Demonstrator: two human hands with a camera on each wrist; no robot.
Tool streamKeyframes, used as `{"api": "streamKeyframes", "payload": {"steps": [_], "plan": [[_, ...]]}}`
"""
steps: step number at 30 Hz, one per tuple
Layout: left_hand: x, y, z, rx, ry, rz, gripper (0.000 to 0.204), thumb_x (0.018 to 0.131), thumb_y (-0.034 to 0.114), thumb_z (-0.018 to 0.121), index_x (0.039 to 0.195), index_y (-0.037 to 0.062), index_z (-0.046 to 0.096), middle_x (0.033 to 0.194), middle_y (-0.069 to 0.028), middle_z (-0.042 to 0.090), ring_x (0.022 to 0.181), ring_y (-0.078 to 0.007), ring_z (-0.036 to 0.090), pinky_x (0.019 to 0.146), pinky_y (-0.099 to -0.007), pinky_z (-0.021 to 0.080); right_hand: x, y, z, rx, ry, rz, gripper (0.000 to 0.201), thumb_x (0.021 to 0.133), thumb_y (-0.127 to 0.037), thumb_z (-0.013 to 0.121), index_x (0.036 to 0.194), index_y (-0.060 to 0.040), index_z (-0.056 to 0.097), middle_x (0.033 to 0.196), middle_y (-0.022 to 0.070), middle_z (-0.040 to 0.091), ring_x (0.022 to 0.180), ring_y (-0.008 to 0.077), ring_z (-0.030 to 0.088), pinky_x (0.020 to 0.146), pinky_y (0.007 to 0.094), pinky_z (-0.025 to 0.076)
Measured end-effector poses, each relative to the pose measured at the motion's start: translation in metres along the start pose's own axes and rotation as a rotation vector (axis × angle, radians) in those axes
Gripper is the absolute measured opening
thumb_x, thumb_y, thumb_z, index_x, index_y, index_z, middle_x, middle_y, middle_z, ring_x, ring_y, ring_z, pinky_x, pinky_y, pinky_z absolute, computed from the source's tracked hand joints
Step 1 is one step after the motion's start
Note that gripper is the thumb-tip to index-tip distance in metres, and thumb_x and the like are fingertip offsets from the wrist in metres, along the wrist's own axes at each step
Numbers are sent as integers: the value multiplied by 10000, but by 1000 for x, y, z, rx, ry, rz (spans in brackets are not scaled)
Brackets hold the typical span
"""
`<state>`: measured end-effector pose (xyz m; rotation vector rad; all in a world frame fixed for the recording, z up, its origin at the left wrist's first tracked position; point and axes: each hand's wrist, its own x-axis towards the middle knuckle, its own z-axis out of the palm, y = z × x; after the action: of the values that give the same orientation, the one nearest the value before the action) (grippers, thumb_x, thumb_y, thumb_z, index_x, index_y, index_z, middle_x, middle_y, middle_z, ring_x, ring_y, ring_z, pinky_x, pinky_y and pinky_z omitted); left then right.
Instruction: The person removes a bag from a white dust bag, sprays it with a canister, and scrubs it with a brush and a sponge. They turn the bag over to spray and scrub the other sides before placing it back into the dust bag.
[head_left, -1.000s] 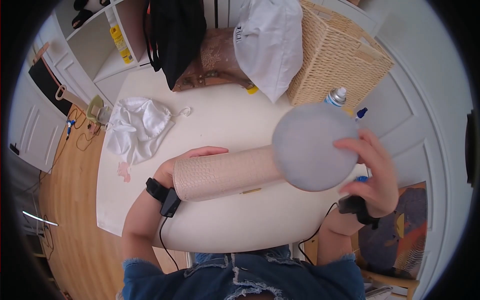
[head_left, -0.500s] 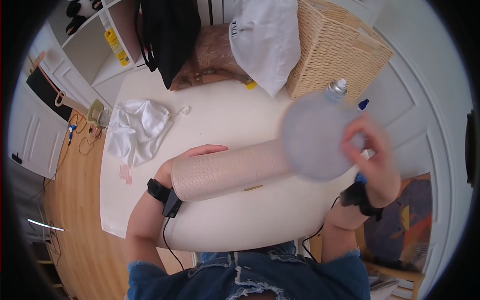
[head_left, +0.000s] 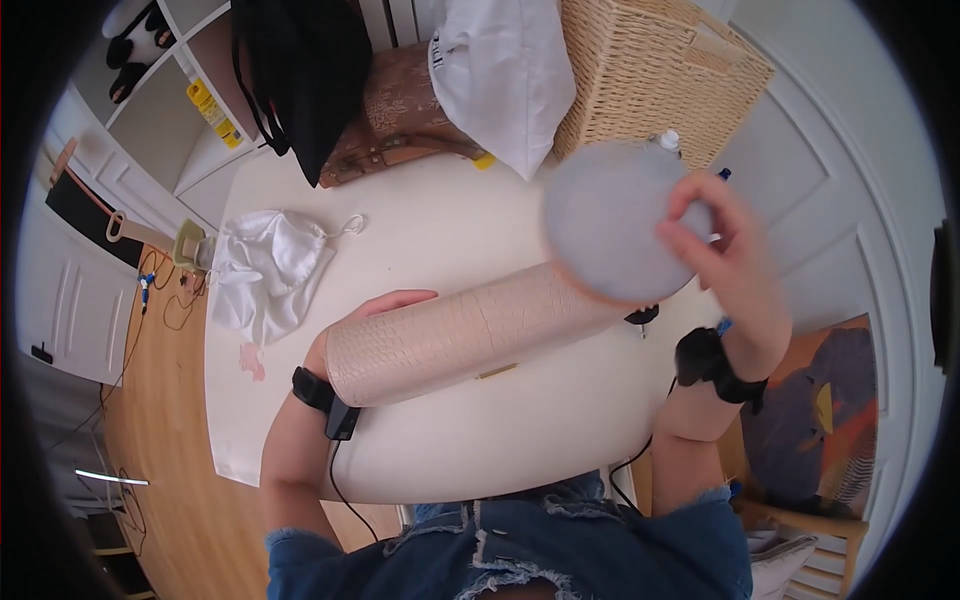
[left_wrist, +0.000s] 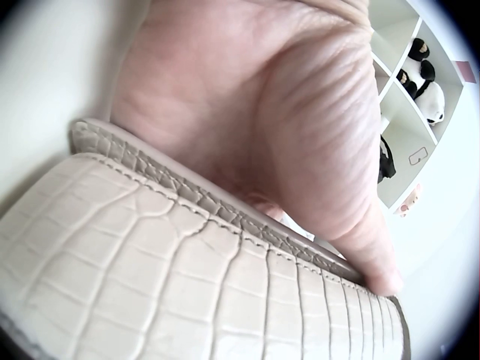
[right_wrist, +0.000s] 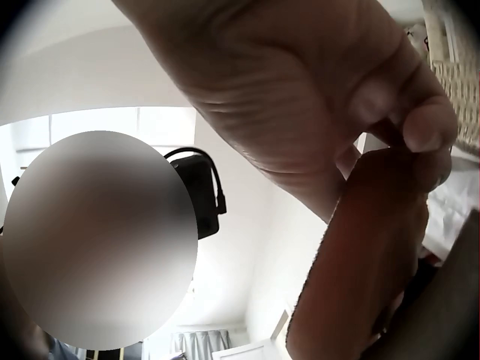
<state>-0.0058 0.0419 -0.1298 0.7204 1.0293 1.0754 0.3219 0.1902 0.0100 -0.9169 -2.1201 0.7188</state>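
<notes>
A pale pink crocodile-embossed leather case [head_left: 470,330], long and rounded like a bag, lies slantwise over the table. My left hand [head_left: 380,310] holds its left end, one straight digit showing along the far side. In the left wrist view the palm [left_wrist: 247,97] sits behind the stitched edge of the leather [left_wrist: 225,292], and most fingers are hidden. Above the case's right end, a round grey disc [head_left: 610,220] is pinched at its edge between the thumb and fingers of my right hand [head_left: 735,240]. In the right wrist view a reddish-brown surface [right_wrist: 360,255] shows below these fingers.
A white satin pouch [head_left: 270,275] lies at left on the white table [head_left: 430,460]. Behind stand a black bag [head_left: 305,80], a brown patterned bag [head_left: 395,100], a white dust bag [head_left: 505,80] and a wicker basket [head_left: 650,75]. A spray nozzle [head_left: 668,140] shows behind the disc.
My right hand and the grey disc have moved up and away from me, uncovering more of the case's right end. The left hand stays on the case; the view has shifted slightly.
</notes>
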Motion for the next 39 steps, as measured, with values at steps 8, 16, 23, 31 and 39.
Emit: {"api": "streamKeyframes", "payload": {"steps": [8, 16, 23, 31, 39], "plan": [[-1, 3, 3, 3, -56, 40, 403, 951, 91, 490, 1340, -7, 460, 1330, -118, 535, 1198, -197, 544, 1005, -311, 453, 1, -12, 7, 93, -77, -22, 157, 796, -78, 671, 894, -57, 550, 778, -34, 518, 671, 69, 453, 525, 210, 375], [2, 0, -3, -19, -61, 79, 370, 952, 72, 477, 1312, -13, 478, 1368, -144, 505, 1219, -229, 532, 1026, -331, 444, 0, 19, -27, 57, -140, 104, 190, 788, -51, 678, 927, -60, 548, 862, -35, 535, 742, 66, 462, 533, 201, 403], [11, -20, -25, -141, -91, 264, 371, 955, 108, 491, 1309, 0, 466, 1345, -143, 523, 1214, -225, 530, 1010, -337, 454, 1, -6, -4, 132, -128, -15, 170, 776, -36, 677, 893, -58, 555, 857, -40, 534, 740, 75, 469, 535, 207, 393], [21, -41, -57, 15, 11, 406, 415, 956, 233, 528, 1314, 29, 474, 1327, -123, 541, 1169, -213, 563, 963, -361, 490, 9, 22, -20, -6, 27, 121, 185, 775, -57, 680, 905, -58, 548, 844, -22, 538, 719, 84, 478, 564, 244, 383], [41, -52, -77, -458, -48, 360, 481, 973, 357, 487, 1345, 52, 460, 1322, -110, 551, 1148, -235, 583, 936, -388, 516, 17, 11, 12, -73, -107, -131, 216, 773, -62, 679, 935, -53, 536, 845, 28, 552, 709, 154, 502, 560, 268, 404]]}}
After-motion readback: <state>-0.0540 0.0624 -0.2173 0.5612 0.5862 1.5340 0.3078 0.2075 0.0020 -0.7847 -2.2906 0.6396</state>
